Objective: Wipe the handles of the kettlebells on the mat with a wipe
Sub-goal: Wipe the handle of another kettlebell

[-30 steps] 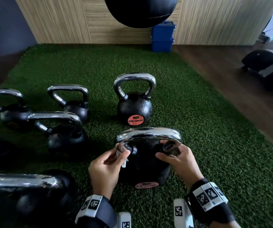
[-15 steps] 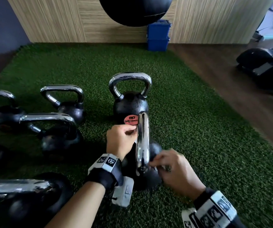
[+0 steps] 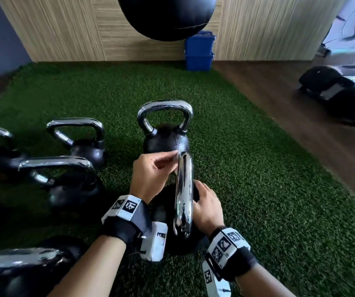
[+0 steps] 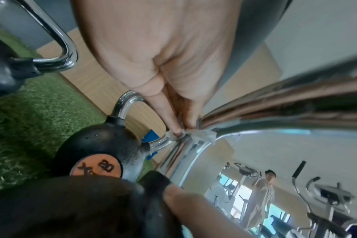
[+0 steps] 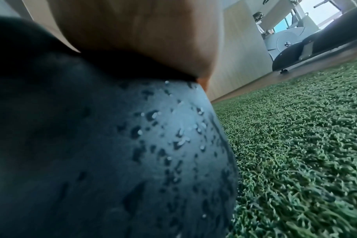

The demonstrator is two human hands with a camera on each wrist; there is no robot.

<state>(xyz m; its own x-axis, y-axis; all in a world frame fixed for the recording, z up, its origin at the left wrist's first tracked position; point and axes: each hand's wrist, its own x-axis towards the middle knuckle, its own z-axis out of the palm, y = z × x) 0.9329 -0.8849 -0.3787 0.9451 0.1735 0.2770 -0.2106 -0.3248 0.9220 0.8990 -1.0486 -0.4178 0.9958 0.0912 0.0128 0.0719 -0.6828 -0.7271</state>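
Observation:
A black kettlebell stands on the green mat (image 3: 258, 189) right in front of me, its chrome handle (image 3: 184, 196) turned edge-on. My left hand (image 3: 151, 174) pinches a small whitish wipe (image 4: 202, 134) against the far end of that handle; the wipe (image 3: 175, 156) barely shows between my fingertips in the head view. My right hand (image 3: 206, 204) presses on the right side of the wet black body (image 5: 132, 145), its fingers hidden behind the handle. Another kettlebell (image 3: 166, 133) with an orange label (image 4: 96, 167) stands just beyond.
Several more chrome-handled kettlebells (image 3: 73, 138) crowd the mat's left side. A black punching bag (image 3: 166, 16) hangs above the far edge, beside a blue bin (image 3: 199, 50). Wooden floor (image 3: 300, 116) and dark exercise equipment (image 3: 339, 91) lie to the right.
The near kettlebell turned from handle side-on to edge-on. My left hand moved with the wipe from the handle's left end to its far end; my right hand shifted down onto the body.

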